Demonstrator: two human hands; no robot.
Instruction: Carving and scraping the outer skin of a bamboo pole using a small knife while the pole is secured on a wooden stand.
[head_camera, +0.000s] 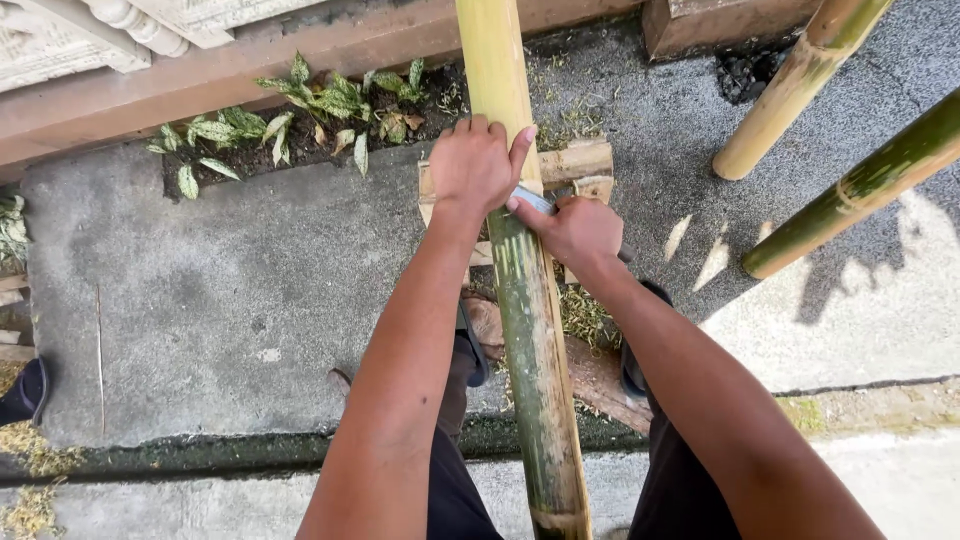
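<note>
bamboo (530, 330) mid-cut: left hand (472, 165) clamped on it, right hand (578, 228) closed on blade (533, 199). next needs steady pressure.

Bamboo pole (530, 330): smooth, green-yellow, mottled skin. Blade (535, 199): dull grey metal. Pavement (230, 290): rough matt concrete.

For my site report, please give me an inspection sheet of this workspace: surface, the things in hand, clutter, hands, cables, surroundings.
Surface: grey concrete slab, moss along its near edge.
Job's things: long bamboo pole, green turning yellow, lying over a wooden block; a metal blade set across the pole.
Clutter: bamboo shavings near the feet.
Hands: left hand grips the pole; right hand holds the blade.
Cables: nothing seen.
Surroundings: two more poles at right, leafy plants in a soil strip, wooden beam behind.
</note>
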